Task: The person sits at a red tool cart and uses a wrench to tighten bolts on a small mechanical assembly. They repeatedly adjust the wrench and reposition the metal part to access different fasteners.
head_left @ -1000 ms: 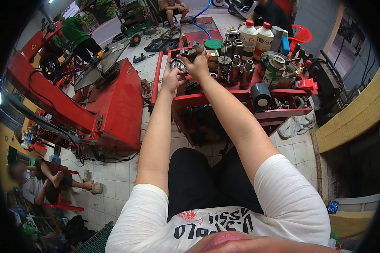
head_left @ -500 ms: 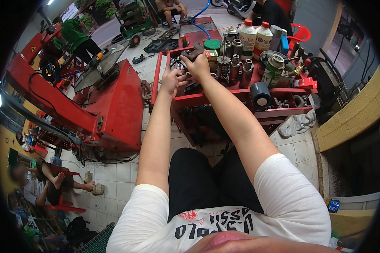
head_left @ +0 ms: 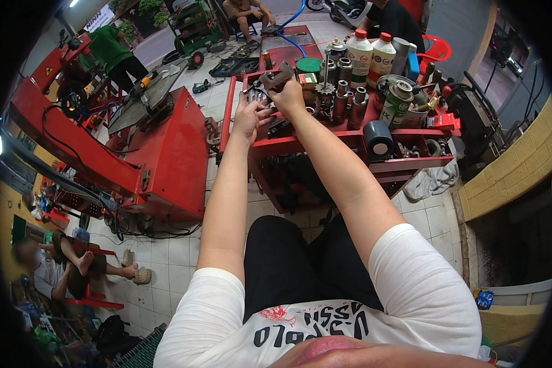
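My right hand (head_left: 288, 98) grips a dark, rough metal piece (head_left: 278, 77) with a C-like, clamp-shaped outline, raised over the left part of the red tool cart (head_left: 325, 140). Just left of it and a bit nearer me is my left hand (head_left: 250, 120), its fingers apart and nothing visible in them. Beneath both hands lie several metal tools (head_left: 256, 94), partly hidden by my fingers. Steel sockets (head_left: 357, 107) stand upright to the right of my right hand, beside a toothed metal part (head_left: 325, 88).
Red-capped bottles (head_left: 359, 56) and a green spray can (head_left: 397, 103) crowd the cart's right half. A dark cylinder (head_left: 379, 140) sits at its front edge. Left of the cart is a large red machine (head_left: 168, 159). A person (head_left: 49, 270) sits at lower left; others are farther back.
The dark metal piece has turned in my right hand, so its C-shaped opening shows more plainly. My left hand has stayed almost in place.
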Available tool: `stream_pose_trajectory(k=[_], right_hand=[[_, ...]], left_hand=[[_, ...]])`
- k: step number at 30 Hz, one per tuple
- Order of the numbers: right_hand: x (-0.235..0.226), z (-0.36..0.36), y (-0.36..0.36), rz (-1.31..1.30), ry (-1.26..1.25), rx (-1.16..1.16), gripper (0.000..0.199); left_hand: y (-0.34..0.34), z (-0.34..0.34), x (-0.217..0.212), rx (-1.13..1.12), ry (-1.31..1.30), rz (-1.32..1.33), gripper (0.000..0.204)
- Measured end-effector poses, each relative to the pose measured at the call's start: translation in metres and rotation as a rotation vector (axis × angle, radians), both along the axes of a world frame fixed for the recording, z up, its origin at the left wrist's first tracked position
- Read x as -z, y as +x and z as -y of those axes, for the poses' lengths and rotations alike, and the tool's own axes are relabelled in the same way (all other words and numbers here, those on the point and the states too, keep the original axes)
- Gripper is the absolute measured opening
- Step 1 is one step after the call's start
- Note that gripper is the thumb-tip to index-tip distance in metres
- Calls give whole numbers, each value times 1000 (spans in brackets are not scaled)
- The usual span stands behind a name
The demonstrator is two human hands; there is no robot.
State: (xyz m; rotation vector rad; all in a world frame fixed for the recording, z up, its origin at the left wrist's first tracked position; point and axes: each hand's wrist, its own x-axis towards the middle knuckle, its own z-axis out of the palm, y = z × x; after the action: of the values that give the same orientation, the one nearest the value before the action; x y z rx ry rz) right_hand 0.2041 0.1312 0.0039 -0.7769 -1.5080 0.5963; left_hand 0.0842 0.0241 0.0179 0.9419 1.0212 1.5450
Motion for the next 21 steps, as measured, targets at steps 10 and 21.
stream_pose_trajectory(k=[10, 21], right_hand=[[1, 3, 3, 321, -65, 181, 49], [-4, 5, -3, 130, -32, 23, 43]], left_hand=[[-7, -1, 2, 84, 47, -37, 82], [-25, -21, 22, 31, -85, -36, 122]])
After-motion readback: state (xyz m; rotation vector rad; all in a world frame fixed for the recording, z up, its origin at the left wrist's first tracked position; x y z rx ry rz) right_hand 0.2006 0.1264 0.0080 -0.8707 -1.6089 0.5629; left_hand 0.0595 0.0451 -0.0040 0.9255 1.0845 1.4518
